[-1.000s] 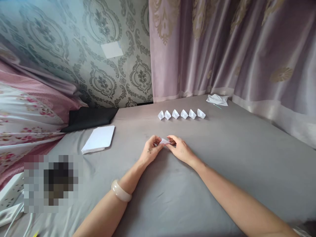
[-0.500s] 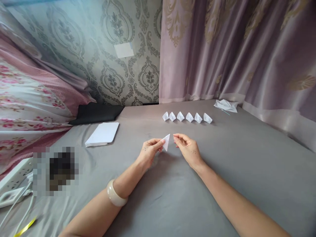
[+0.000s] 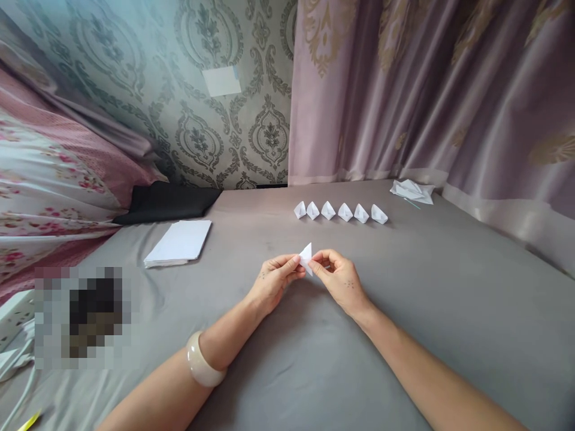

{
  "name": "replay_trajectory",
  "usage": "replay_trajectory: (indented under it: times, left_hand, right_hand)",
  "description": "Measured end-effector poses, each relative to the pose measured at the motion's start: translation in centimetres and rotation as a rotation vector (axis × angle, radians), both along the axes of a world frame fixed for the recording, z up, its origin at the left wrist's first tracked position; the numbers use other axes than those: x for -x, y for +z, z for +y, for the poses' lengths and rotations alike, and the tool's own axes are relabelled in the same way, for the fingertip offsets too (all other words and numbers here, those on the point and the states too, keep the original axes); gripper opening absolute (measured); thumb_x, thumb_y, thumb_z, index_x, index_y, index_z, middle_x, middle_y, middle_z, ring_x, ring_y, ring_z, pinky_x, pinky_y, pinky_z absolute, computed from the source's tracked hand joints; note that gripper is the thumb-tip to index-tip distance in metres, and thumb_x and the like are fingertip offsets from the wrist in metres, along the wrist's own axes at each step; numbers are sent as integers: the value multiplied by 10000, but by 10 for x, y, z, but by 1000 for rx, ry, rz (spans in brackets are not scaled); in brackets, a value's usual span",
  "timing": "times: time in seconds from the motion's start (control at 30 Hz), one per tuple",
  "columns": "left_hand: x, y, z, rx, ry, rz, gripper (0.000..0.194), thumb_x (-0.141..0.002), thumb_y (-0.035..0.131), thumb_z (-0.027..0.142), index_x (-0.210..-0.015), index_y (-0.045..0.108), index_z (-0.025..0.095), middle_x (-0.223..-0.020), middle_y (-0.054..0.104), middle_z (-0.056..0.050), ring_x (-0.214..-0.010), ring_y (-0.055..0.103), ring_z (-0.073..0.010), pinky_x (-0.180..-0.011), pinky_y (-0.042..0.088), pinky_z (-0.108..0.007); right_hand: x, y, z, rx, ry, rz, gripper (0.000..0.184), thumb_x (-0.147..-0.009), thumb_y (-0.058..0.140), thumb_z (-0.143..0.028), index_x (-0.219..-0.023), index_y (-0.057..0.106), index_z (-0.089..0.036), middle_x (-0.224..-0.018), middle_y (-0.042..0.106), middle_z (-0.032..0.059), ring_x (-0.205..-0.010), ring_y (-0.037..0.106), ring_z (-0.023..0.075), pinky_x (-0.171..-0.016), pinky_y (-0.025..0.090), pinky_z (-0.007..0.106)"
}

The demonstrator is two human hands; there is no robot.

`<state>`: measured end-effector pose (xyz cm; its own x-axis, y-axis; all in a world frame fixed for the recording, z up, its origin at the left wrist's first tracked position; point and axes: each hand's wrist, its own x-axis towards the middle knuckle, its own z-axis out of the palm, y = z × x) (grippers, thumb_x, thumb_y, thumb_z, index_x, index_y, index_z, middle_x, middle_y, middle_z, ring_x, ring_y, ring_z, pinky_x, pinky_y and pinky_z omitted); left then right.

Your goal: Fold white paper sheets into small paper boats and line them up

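Note:
A small folded piece of white paper (image 3: 307, 254), pointed at top and bottom, is held up between my two hands above the grey sheet. My left hand (image 3: 277, 276) pinches its left side between thumb and fingers, a pale bangle on that wrist. My right hand (image 3: 336, 276) is closed at its right edge, thumb and fingertips on the paper. Beyond the hands, several small white paper boats (image 3: 327, 211) stand in a row. The fingers cover part of the folds.
To the left lies a stack of white paper (image 3: 179, 242), with a black cloth (image 3: 171, 202) behind it. Folded white papers (image 3: 412, 190) lie near the curtain (image 3: 359, 90). A power strip (image 3: 15, 317) with cables and a blurred-out patch are at the lower left.
The paper was first between both hands, then in my left hand alone, turned upright with the right hand apart. Now my right hand has moved in and grips its right edge again.

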<state>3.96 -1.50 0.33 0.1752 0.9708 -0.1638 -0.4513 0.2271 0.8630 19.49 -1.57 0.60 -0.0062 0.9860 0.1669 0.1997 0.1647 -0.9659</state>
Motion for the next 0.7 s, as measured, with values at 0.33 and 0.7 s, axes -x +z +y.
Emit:
replay_trajectory:
  times: [0.33,0.7]
  left_hand:
    - [2,0,1,-57,-33,81,241,-695,789,341,-834,761,146,-772,701,-49,-746,627,-127,-816,509,-287]
    - [4,6,-4,-220,-38,327,291,-747,730,402,-863,752,136,-748,642,-35,-714,562,-123,-690,457,-242]
  right_hand:
    - [-3,8,-2,203,30,174,291,-710,705,-443,-829,646,-185,-823,674,33,-727,587,155,-689,450,289]
    - [-7,13,-2,202,95,68,280,-747,680,-454,-837,719,-192,-711,647,-5,-575,509,101,-542,412,241]
